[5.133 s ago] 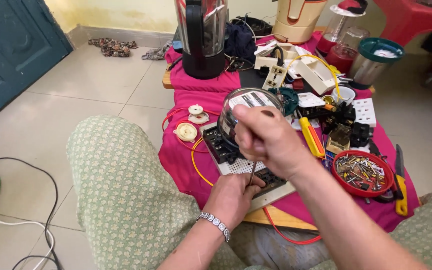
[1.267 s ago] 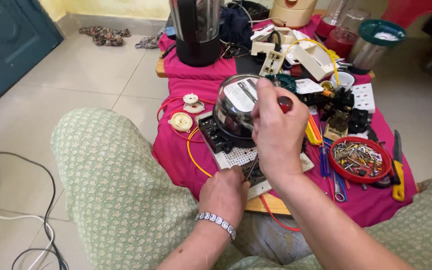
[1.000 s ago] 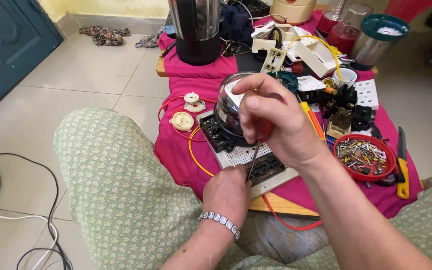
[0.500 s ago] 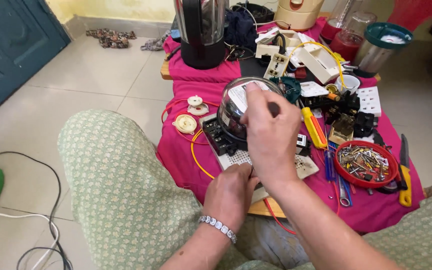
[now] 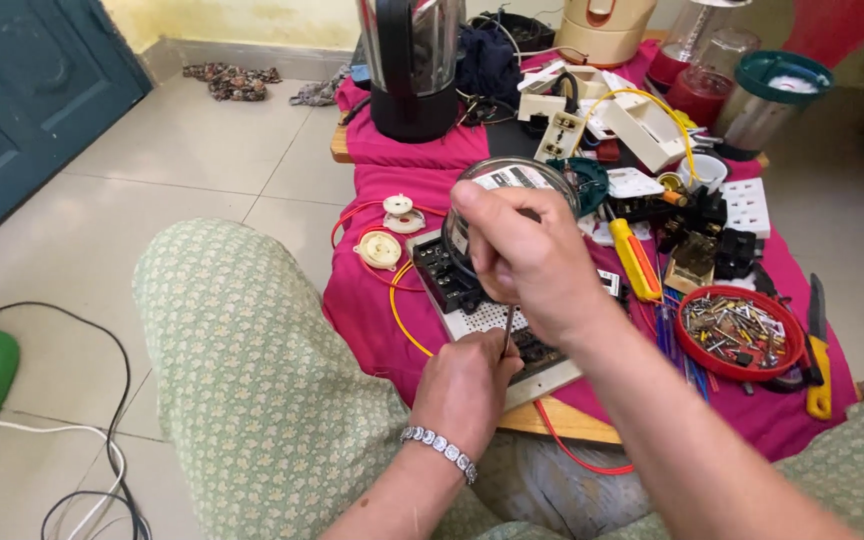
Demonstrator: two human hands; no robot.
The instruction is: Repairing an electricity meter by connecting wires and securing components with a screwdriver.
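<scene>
Right hand (image 5: 527, 255) closed in a fist round the handle of a screwdriver (image 5: 508, 328); only the thin metal shaft visible below the fist, pointing down at the near edge of a meter (image 5: 492, 290). Meter: round clear dome on a dark base with a white perforated front plate, lying on the pink cloth (image 5: 382, 330) over a low wooden table, directly ahead of the knees. Left hand (image 5: 467, 385), bracelet at the wrist, fingers curled down against the meter's near edge, steadying it just beside the shaft tip; exact grip hidden under the knuckles.

Containers:
- Red round dish (image 5: 742, 333), right of the meter, near the table's front edge; full of small screws and metal bits.
- Small white cup (image 5: 704, 172), farther back; contents not discernible.
- Steel jar with green lid (image 5: 767, 95), back right; closed.
- Clear jar on a red base (image 5: 697, 60), beside it; appears empty.
- Dark mixer base with clear jug (image 5: 412, 60), back left.

Yellow-handled screwdriver (image 5: 635, 260) lying just right of the hand. Two round cream fittings (image 5: 384, 235) left of the meter, inside a loop of orange wire.
</scene>
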